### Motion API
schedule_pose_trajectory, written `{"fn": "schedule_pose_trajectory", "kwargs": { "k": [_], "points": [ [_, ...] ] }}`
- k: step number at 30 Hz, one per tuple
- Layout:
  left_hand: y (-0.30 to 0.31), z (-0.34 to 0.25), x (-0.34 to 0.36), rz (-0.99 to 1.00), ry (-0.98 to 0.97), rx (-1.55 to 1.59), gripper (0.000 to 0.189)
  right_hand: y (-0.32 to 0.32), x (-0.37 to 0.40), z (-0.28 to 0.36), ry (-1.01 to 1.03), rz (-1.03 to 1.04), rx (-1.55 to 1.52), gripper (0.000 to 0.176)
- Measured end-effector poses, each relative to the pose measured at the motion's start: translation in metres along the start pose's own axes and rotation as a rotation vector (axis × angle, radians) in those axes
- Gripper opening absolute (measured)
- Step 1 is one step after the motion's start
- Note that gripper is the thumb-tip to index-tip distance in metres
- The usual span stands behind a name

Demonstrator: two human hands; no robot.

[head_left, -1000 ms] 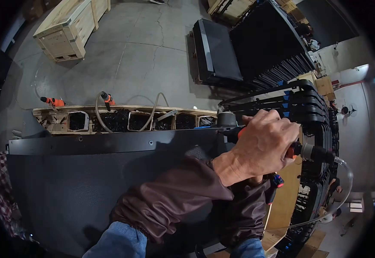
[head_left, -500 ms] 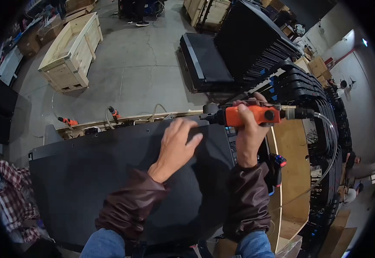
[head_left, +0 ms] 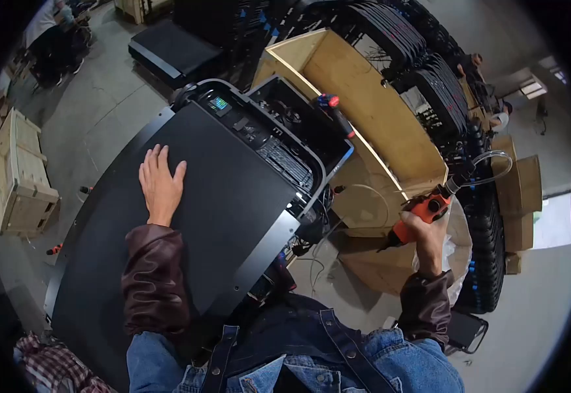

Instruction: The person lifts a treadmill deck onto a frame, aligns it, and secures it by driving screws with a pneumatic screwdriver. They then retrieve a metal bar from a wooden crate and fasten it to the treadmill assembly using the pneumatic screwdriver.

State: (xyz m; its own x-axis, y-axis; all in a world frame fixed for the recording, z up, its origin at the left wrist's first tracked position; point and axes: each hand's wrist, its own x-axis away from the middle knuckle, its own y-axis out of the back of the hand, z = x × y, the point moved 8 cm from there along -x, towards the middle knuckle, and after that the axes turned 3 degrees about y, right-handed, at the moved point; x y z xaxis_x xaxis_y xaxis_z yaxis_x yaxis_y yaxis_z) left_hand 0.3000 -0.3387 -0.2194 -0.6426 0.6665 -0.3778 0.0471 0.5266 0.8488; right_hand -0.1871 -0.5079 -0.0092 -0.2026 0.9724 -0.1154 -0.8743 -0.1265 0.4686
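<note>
Resting flat on the panel, the left hand lies open, fingers spread, gripping nothing. The panel is a broad, matte black sheet, probably stiff and heavy; grasp it at its metal edges. Right of the panel stands a plywood crate. Farther right, the right hand is closed around an orange driver, hard-bodied, likely light, tethered by a clear hose.

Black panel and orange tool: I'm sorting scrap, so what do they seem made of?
Panel: likely painted sheet metal, matte black, judging by its thin folded edge and faint sheen. Tool: the orange body looks like smooth moulded plastic, slightly glossy; the dark nose may be metal, too small to tell.
</note>
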Motion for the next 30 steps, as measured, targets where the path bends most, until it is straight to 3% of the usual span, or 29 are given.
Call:
{"fn": "schedule_pose_trajectory", "kwargs": {
  "k": [3,5,7,8,11,15,19,20,22,23,25,26,28,29,30],
  "points": [
    [0.001,-0.006,0.000,0.001,-0.016,-0.040,0.053,0.071,-0.006,-0.046,-0.042,-0.133,0.151,0.033],
    [-0.001,-0.007,-0.001,0.005,-0.012,-0.051,0.052,0.110,-0.034,-0.117,0.011,-0.182,0.208,0.031],
    [-0.001,-0.008,-0.001,0.018,-0.005,-0.067,0.052,0.108,-0.064,-0.146,0.074,-0.247,0.149,0.030],
    [-0.002,-0.007,-0.001,0.031,0.018,-0.076,0.051,0.103,-0.092,-0.170,0.136,-0.204,0.085,0.030],
    [-0.008,0.000,0.006,0.044,0.049,-0.138,0.049,0.064,-0.176,-0.230,0.018,0.030,0.001,0.029],
    [0.004,-0.032,0.046,0.110,0.135,-0.147,0.048,-0.023,-0.245,-0.323,0.033,0.280,-0.170,0.031],
    [0.036,-0.078,0.127,0.251,0.206,-0.139,0.049,-0.089,-0.239,-0.353,-0.109,0.367,-0.188,0.034],
    [0.046,-0.085,0.148,0.285,0.240,-0.133,0.050,-0.094,-0.252,-0.373,0.173,0.305,0.133,0.035],
    [0.064,-0.099,0.189,0.329,0.303,-0.162,0.051,-0.111,-0.240,-0.372,0.000,0.466,-0.225,0.041],
    [0.072,-0.104,0.207,0.361,0.350,-0.148,0.053,-0.121,-0.245,-0.411,0.109,0.392,-0.138,0.044],
    [0.085,-0.105,0.240,0.395,0.373,-0.176,0.055,-0.146,-0.237,-0.457,-0.229,0.526,-0.315,0.047],
    [0.088,-0.099,0.258,0.393,0.376,-0.190,0.057,-0.147,-0.240,-0.449,-0.051,0.488,-0.168,0.046],
    [0.087,-0.089,0.278,0.345,0.347,-0.230,0.058,-0.132,-0.239,-0.428,0.065,0.443,0.160,0.049],
    [0.089,-0.090,0.280,0.300,0.297,-0.267,0.059,-0.130,-0.236,-0.430,0.114,0.455,0.012,0.049],
    [0.088,-0.089,0.284,0.265,0.284,-0.269,0.059,-0.121,-0.233,-0.446,-0.003,0.474,0.023,0.048]
  ]
}}
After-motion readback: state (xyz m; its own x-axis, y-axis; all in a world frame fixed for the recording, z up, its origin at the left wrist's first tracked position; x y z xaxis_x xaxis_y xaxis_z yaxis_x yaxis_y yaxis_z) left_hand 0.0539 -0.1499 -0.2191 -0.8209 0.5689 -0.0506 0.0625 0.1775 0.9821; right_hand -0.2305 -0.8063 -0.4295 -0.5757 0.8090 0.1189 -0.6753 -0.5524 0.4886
